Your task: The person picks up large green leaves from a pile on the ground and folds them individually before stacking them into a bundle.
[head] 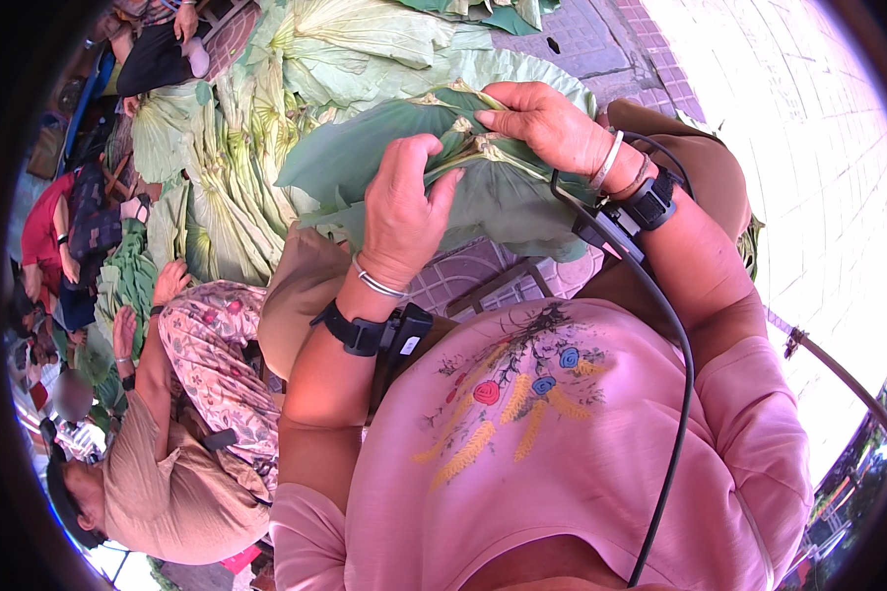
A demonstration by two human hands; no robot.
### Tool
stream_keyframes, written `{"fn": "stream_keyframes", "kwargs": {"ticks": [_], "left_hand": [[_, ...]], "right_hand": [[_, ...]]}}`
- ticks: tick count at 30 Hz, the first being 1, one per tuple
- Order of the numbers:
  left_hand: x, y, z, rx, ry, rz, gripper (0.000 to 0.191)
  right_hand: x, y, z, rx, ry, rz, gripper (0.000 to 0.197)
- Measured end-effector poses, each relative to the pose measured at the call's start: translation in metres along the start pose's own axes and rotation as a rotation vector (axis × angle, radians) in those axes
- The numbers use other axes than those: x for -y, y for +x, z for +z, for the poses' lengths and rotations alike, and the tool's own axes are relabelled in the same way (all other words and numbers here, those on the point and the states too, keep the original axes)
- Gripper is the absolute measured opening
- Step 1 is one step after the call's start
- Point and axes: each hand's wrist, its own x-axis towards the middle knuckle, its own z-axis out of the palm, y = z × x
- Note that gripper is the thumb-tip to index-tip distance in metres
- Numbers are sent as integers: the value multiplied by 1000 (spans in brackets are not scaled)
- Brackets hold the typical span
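Between my hands, above my lap, is a bunch of folded green lotus leaves (517, 196). My left hand (406, 199) has its thumb and curled forefinger on the near left edge of the bunch, by the gathered leaf centres. From the upper right, my right hand (543, 125) pinches the leaf edge between thumb and fingers. Both wrists bear a bangle and a black strapped device. Beyond my hands, a broad heap of paler, folded lotus leaves (229, 177) covers the ground. Some leaf parts under my fingers are hidden.
A co-worker in a tan shirt (185, 487) sits close at my left, hands over green leaves (127, 273). Other people sit at the far left. A black cable (680, 414) runs from my right wrist down over my shirt. Paving (798, 148) lies at the right.
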Motion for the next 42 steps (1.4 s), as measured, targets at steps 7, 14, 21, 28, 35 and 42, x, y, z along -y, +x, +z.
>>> {"fn": "stream_keyframes", "kwargs": {"ticks": [7, 14, 21, 28, 35, 42], "left_hand": [[3, 1, -8, 34, -18, -75, 32], [4, 1, -14, -38, 241, 47, 31], [14, 10, -21, -3, 354, 165, 32], [23, 4, -11, -39, 242, 163, 32], [7, 9, -7, 21, 236, 262, 32], [11, 15, -6, -25, 54, 167, 32]], "right_hand": [[3, -2, -8, 81, -34, 119, 21], [4, -3, -6, 112, 179, 132, 20], [8, -4, -1, 91, 181, 145, 19], [6, -2, 2, 79, 130, 166, 20], [6, -7, -7, 159, 25, 20, 25], [17, -12, -14, 207, 277, 152, 38]]}}
